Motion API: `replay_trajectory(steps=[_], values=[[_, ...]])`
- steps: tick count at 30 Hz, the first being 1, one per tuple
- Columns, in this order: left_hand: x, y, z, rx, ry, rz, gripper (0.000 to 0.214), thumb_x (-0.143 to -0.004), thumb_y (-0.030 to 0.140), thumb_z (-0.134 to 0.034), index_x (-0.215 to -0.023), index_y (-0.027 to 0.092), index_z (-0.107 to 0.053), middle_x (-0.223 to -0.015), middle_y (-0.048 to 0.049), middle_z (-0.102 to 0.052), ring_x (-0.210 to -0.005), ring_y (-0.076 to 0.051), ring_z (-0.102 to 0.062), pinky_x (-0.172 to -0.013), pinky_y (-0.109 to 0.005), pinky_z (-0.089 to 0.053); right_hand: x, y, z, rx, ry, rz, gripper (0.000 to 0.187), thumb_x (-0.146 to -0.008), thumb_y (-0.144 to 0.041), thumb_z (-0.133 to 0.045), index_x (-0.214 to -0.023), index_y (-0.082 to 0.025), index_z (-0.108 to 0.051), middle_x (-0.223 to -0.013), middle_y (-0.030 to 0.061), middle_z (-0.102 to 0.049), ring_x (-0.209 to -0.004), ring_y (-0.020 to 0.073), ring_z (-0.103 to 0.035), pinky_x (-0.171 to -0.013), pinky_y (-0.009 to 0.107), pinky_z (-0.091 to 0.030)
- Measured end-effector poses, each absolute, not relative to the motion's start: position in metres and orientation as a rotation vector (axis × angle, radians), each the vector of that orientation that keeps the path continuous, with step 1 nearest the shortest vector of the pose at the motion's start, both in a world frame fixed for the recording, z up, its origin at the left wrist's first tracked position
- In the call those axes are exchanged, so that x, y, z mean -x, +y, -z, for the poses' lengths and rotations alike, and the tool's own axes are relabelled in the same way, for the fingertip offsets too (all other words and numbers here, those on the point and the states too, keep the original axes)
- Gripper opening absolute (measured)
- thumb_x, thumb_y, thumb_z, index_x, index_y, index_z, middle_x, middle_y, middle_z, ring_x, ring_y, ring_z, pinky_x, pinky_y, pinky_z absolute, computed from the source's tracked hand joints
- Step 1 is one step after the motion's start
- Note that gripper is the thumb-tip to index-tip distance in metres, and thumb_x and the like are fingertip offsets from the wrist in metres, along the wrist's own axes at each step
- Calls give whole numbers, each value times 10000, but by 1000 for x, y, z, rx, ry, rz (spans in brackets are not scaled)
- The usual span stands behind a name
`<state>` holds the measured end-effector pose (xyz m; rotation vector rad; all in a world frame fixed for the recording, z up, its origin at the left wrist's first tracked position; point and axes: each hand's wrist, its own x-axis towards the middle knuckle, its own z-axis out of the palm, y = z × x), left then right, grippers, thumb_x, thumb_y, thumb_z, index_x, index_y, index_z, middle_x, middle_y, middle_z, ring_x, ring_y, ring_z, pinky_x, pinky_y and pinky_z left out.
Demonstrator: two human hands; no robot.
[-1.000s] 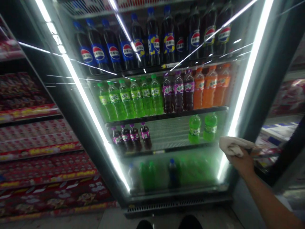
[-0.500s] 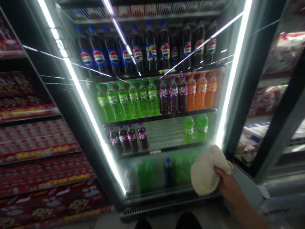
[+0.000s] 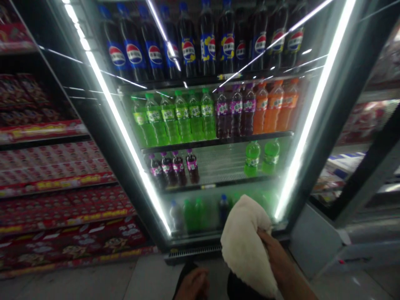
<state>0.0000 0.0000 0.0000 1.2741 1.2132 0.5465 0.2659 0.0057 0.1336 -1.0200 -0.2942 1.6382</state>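
My right hand (image 3: 276,254) grips a cream-coloured cloth (image 3: 245,246), its fingers closed around one edge while the rest hangs down toward the left. The cloth is in front of the lower right part of a drinks fridge's glass door (image 3: 218,166) and covers some bottles from view. I cannot tell whether cloth and glass touch. At the bottom of the view, my left hand (image 3: 192,284) is low over my leg, blurred and partly cut off. Its fingers look bent, but their grip is unclear.
Behind the glass stand cola bottles (image 3: 134,54), green drink bottles (image 3: 168,118), purple ones (image 3: 236,110) and orange ones (image 3: 275,106). Shelves of red packages (image 3: 59,204) line the left. Another cooler (image 3: 331,237) stands at the right. Tiled floor (image 3: 146,275) lies below.
My right hand and the cloth have moved left and down, and the cloth hangs longer. My left hand has come into view at the bottom. The view has tilted downward.
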Motion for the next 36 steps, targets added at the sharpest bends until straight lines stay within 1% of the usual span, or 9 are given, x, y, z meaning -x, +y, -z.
replay_trajectory(steps=[3,7,11,15,20,26,29,32,36], values=[[-18,-1,-34,-956,999,-849,724,-744,752,-561,-1134,148,-650,-1013,-116,-716,-899,-221,-658,-819,-373,-503,-252,1,-138,1037,-306,-1735,458,-450,-362,-887,-820,-135,-740,-814,92,-741,-843,324,-705,-732,372,-599],[-38,-1,-92,-888,700,-923,551,-862,598,-523,-1173,166,-662,-1168,-128,-720,-1077,-250,-655,-1002,-410,-478,-240,-4,-143,1073,-370,-1784,453,-457,-369,-869,-831,-139,-760,-841,89,-741,-926,337,-688,-844,394,-583],[-45,-3,-122,-852,603,-961,511,-856,520,-589,-1191,142,-663,-1193,-131,-729,-1139,-279,-652,-1074,-432,-441,-233,-6,-142,1130,-479,-1703,388,-450,-404,-853,-756,-182,-765,-776,62,-731,-906,344,-685,-833,407,-590],[-44,-6,-121,-739,570,-930,543,-740,410,-754,-1183,109,-659,-1058,-130,-772,-970,-273,-719,-953,-421,-514,-231,-9,-136,1184,-542,-1684,488,-476,-473,-894,-836,-167,-767,-930,92,-744,-1032,346,-662,-909,394,-577],[-39,-6,-117,-631,729,-1027,532,-629,293,-836,-1105,110,-686,-892,-79,-794,-751,-194,-722,-678,-275,-528,-232,-6,-126,1019,-369,-1757,671,-545,-378,-939,-1142,-216,-679,-1036,76,-735,-1026,337,-672,-894,429,-599],[-36,-5,-117,-599,788,-1048,515,-573,280,-864,-1034,112,-707,-823,-55,-790,-683,-165,-699,-654,-259,-531,-233,1,-112,1049,-289,-1747,980,-499,-378,-965,-1341,-162,-514,-1050,110,-730,-960,343,-690,-850,444,-615],[-36,-5,-116,-613,793,-1036,538,-558,285,-867,-1038,105,-706,-830,-66,-790,-692,-170,-700,-648,-256,-525,-230,-2,-111,982,-328,-1755,1077,-504,-427,-970,-1402,-183,-428,-1078,121,-721,-946,343,-692,-859,461,-604],[-38,-5,-113,-622,808,-1026,544,-561,292,-861,-1045,106,-696,-842,-78,-789,-701,-189,-704,-655,-274,-524,-224,-8,-111,863,-453,-1786,1032,-556,-452,-950,-1401,-201,-414,-1087,124,-717,-983,343,-684,-896,476,-582],[-42,-6,-106,-657,831,-970,519,-616,291,-837,-1073,111,-670,-876,-94,-784,-724,-199,-703,-691,-302,-517,-216,-15,-107,817,-590,-1821,813,-621,-378,-915,-1292,-183,-501,-1065,135,-718,-994,351,-679,-890,486,-570]])
